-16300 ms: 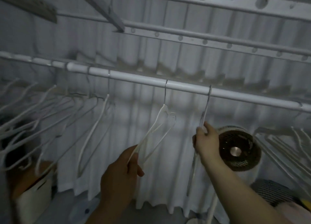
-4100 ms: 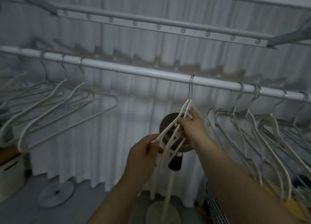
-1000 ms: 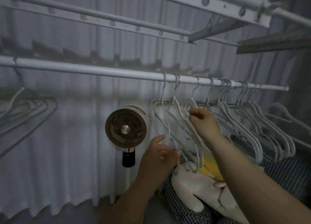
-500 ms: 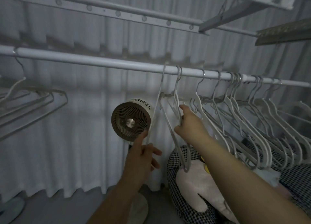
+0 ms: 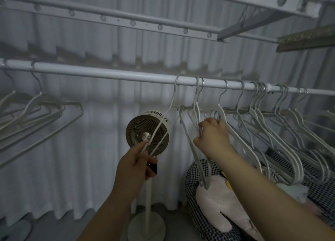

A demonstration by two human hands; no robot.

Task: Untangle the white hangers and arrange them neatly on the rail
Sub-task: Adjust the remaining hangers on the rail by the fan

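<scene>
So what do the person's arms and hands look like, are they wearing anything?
Nothing that shows. The left hand and right hand are bare: no gloves, and no rings or watch that I can make out in the dim light. Both forearms are bare too, with no sleeves in view, right down to the bottom edge of the picture.

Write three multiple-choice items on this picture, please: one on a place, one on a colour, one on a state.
1. Where is the fan?
A. behind the left hand's hanger
B. on the rail
C. right of the right hand

2. What colour is the rail?
A. black
B. white
C. red

3. What is the left hand doing?
A. hanging open
B. gripping a hanger
C. touching the curtain

Answers:
1 A, the hanger crosses the fan's face.
2 B, the bar looks white.
3 B, its fingers pinch the hanger's lower end.
</scene>
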